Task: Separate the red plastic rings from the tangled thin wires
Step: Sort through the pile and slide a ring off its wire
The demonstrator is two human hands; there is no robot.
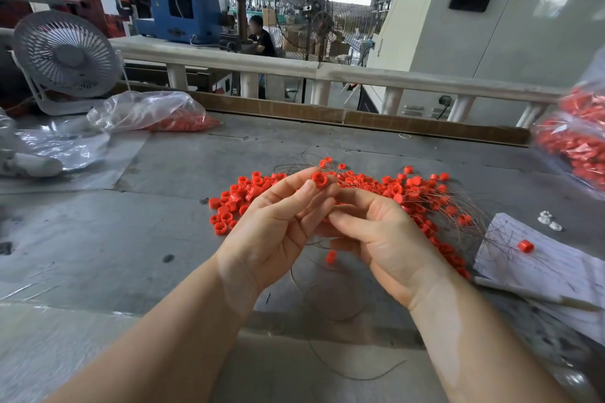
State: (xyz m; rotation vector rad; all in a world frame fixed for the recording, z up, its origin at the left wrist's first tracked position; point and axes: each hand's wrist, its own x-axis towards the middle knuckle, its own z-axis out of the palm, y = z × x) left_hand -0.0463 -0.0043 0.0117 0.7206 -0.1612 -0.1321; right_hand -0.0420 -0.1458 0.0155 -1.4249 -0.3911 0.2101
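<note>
My left hand (278, 222) pinched one small red plastic ring (319, 179) between thumb and fingertips, raised just above the grey tabletop (163, 222) at the frame's centre. My right hand (376, 232) met it from the right, its grip curled around thin tangled brown wires (465, 209). Loose red rings (235, 199) lay heaped left of my hands; rings threaded on wire (415, 190) spread to the right. A clear plastic bag of red rings (154, 114) sat in the upper left, another bag (576, 141) at the right edge.
</note>
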